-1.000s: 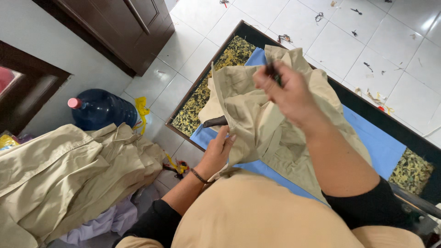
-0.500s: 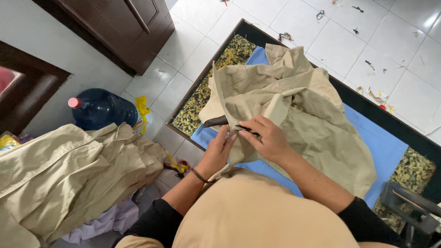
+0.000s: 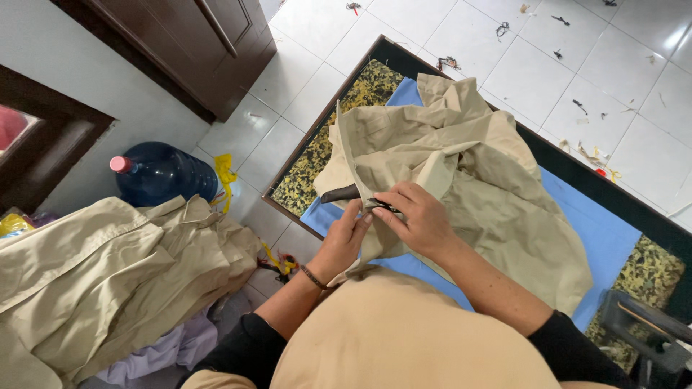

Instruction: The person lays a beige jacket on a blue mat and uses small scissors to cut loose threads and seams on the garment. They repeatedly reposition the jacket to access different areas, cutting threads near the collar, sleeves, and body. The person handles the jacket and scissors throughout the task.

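1. My khaki garment (image 3: 461,180) lies on the blue-covered surface (image 3: 598,238), spilling over its near edge; open tiled floor (image 3: 533,65) beyond.
2. A blue water jug (image 3: 162,176) stands left, beside a heap of khaki clothes (image 3: 108,281).
3. My left hand (image 3: 346,241) pinches the fabric edge; my right hand (image 3: 418,220) is closed on a small dark tool (image 3: 382,205) pointing left.

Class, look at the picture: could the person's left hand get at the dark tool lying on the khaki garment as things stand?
Probably yes. The left hand lies on the khaki garment right beside the dark tool, with nothing between them; the right hand works slightly to the side.
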